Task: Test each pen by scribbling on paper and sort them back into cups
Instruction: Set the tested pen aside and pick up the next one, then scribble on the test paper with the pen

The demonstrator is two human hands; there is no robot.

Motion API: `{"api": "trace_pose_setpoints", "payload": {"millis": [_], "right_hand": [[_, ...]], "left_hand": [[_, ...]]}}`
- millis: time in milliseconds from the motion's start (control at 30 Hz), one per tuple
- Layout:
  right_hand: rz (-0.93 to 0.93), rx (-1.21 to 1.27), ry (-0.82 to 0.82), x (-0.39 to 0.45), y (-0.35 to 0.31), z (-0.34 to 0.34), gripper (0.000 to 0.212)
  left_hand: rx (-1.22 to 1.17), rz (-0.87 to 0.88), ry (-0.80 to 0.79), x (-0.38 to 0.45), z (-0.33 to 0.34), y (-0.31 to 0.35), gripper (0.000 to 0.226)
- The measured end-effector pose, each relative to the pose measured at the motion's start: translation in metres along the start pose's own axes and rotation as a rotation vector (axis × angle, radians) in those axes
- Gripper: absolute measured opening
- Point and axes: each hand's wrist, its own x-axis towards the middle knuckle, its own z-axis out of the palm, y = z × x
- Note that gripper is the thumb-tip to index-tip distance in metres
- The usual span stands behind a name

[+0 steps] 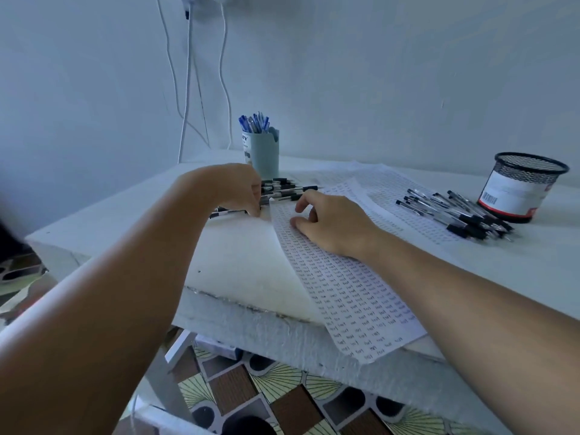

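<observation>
My left hand (241, 189) reaches over a pile of black-capped pens (282, 188) in front of a blue-grey cup (263, 155) that holds several blue pens. Its thumb and fingertips pinch one black pen (227, 211) at the pile's near edge. My right hand (329, 222) rests on a paper sheet (348, 293) covered in rows of small scribbles, with its fingers loosely bent and holding nothing. A second pile of black pens (458, 215) lies at the right beside a black mesh cup (524, 186) with a white label.
More scribbled sheets (376, 180) lie behind the front sheet. The white table (238, 265) has a rough front edge close to me. White cables (188, 89) hang down the wall behind the blue-grey cup. Patterned floor shows below.
</observation>
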Motion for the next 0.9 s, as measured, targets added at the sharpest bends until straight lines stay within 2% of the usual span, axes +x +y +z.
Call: {"api": "trace_pose_setpoints", "payload": {"millis": [233,300,400,467,533,600,667,733,767,833,900], "right_hand": [[0.009,0.025,0.017,-0.001,0.001,0.001,0.028],[0.008,0.059,0.03,-0.001,0.002,0.0,0.031],[-0.009,0.231,0.073,-0.002,0.005,-0.001,0.04],[-0.028,0.38,0.196,-0.001,0.008,-0.003,0.047],[-0.109,0.331,0.386,-0.002,0.012,-0.006,0.054],[-0.203,0.205,0.489,-0.004,0.018,-0.012,0.058],[-0.284,0.058,0.494,-0.008,0.027,-0.02,0.05],[-0.362,-0.065,0.535,-0.012,0.038,-0.025,0.023],[-0.387,-0.103,0.558,-0.014,0.044,-0.027,0.018],[-0.385,-0.101,0.603,-0.019,0.054,-0.029,0.022],[-0.311,0.015,0.606,-0.027,0.056,-0.036,0.02]], "left_hand": [[-0.017,0.011,0.028,-0.002,0.0,-0.003,0.015],[-0.084,0.034,0.043,-0.005,-0.008,-0.001,0.011],[-0.502,0.031,0.07,-0.007,-0.029,0.01,0.002],[-0.841,0.008,0.083,-0.004,-0.04,0.023,0.009],[-1.092,0.008,0.055,0.001,-0.045,0.041,0.018],[-1.263,-0.011,-0.03,0.009,-0.039,0.059,0.021],[-1.386,-0.051,-0.134,0.019,-0.025,0.075,0.02],[-1.455,-0.052,-0.222,0.028,-0.01,0.09,0.013],[-1.47,-0.035,-0.243,0.031,-0.004,0.098,0.008],[-1.46,-0.004,-0.247,0.034,0.003,0.112,0.006],[-1.361,0.01,-0.229,0.036,0.006,0.123,0.007]]}}
